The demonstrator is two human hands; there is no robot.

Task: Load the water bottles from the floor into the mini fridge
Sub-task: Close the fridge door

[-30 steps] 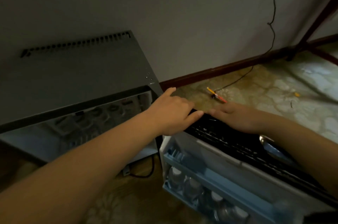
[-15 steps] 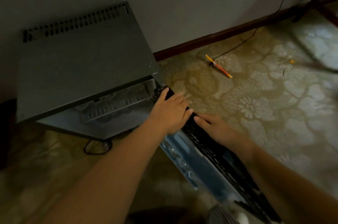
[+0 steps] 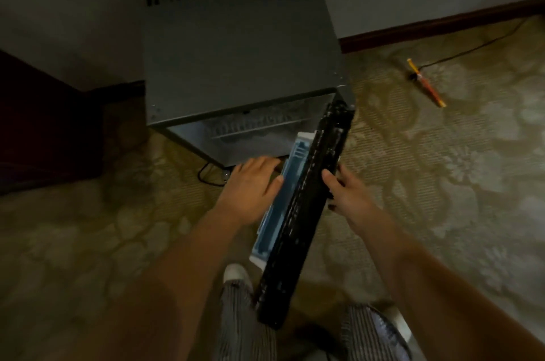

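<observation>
Black fridge door (image 3: 309, 213) nearer shut; left hand (image 3: 250, 186) flat-fingered inside, right hand (image 3: 351, 195) now curled round it.

**A:** Where is the mini fridge (image 3: 236, 45) sitting?
**B:** At 12 o'clock, backing onto the wall (image 3: 73, 6). Its door (image 3: 306, 213) is standing open, extending toward 6 o'clock.
**A:** And the hands?
**B:** The left hand (image 3: 250, 186) is resting at the door's 9 o'clock side. The right hand (image 3: 348, 195) is gripping its 3 o'clock side. A stick (image 3: 426, 83) is lying on the carpet (image 3: 442, 183) at 2 o'clock.
</observation>
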